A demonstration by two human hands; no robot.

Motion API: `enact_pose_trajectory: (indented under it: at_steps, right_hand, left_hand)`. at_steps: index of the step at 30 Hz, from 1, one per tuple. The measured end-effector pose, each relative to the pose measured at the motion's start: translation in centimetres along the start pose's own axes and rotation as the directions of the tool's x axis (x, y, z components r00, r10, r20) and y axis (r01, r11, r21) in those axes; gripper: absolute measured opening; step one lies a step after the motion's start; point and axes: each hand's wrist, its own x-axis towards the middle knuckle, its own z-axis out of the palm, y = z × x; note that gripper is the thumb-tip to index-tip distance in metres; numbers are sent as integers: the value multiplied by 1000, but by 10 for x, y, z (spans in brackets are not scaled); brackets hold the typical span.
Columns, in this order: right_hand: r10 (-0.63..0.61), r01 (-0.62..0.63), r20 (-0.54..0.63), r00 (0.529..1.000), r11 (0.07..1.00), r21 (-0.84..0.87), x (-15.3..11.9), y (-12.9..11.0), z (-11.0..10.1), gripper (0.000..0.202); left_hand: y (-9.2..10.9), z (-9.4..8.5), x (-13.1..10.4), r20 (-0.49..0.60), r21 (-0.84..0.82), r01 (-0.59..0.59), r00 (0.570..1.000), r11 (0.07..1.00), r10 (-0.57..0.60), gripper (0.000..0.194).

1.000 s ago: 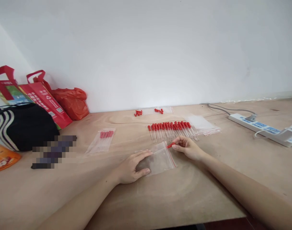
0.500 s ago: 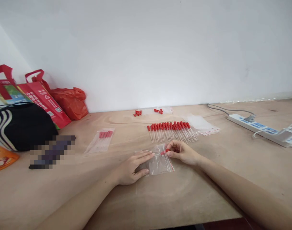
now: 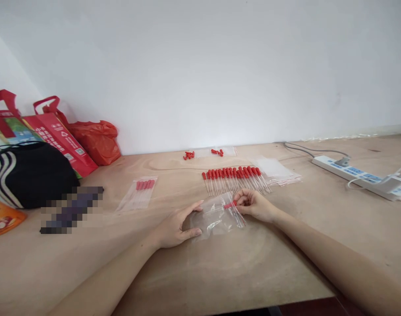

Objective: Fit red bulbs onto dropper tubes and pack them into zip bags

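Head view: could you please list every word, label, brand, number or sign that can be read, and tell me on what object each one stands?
No word, brand or number reads clearly.
Red shopping bag: white characters, too blurred to quote; also a small white sign, perhaps a recycling mark.
Orange packet: a picture, but no readable text.
Nearest clear bag: no readable print.
Power strip: no readable marking.
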Motion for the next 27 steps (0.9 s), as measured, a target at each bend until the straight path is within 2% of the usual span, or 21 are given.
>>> enact_pose_trajectory:
  at_steps: [3, 6, 10, 14, 18, 19, 21, 24, 27]
  right_hand:
    - [-53, 54, 24, 998, 997, -57, -1, 2, 2, 23]
    - [-87, 84, -11, 996, 987, -137, -1, 1, 7, 17]
    - [-108, 86, -63, 992, 954, -286, -1, -4, 11, 19]
    - [-144, 119, -42, 989, 926, -358, -3, -7, 12, 21]
    - [-145, 155, 56, 988, 886, -436, 1, -8, 1, 23]
    - [-139, 145, 47, 989, 875, -462, 4, -8, -3, 24]
    - [-160, 110, -50, 986, 845, -522, 13, -9, -13, 22]
    - [-260, 27, -236, 936, 722, -691, 33, -12, -27, 18]
    - [-330, -99, -283, 901, 477, -873, 58, -16, -35, 19]
  left_hand:
    - [0, 0, 1, 7, 4, 4, 1000, 1000, -4, 64]
    - [1, 0, 1, 14, 19, 20, 1000, 1000, -20, 63]
    - [1, -1, 1, 21, 32, 16, 1000, 999, -16, 57]
    - [-1, -1, 1, 10, 46, -7, 1000, 999, 6, 52]
    - [-3, 0, 3, 11, 53, -50, 999, 997, 50, 48]
    - [-3, -1, 3, 15, 49, -65, 998, 997, 65, 45]
    - [-4, -1, 4, 24, 36, -90, 996, 995, 89, 42]
    - [-6, -1, 4, 38, 30, -100, 994, 995, 99, 42]
    - [-7, -2, 3, 44, 36, -102, 994, 994, 100, 42]
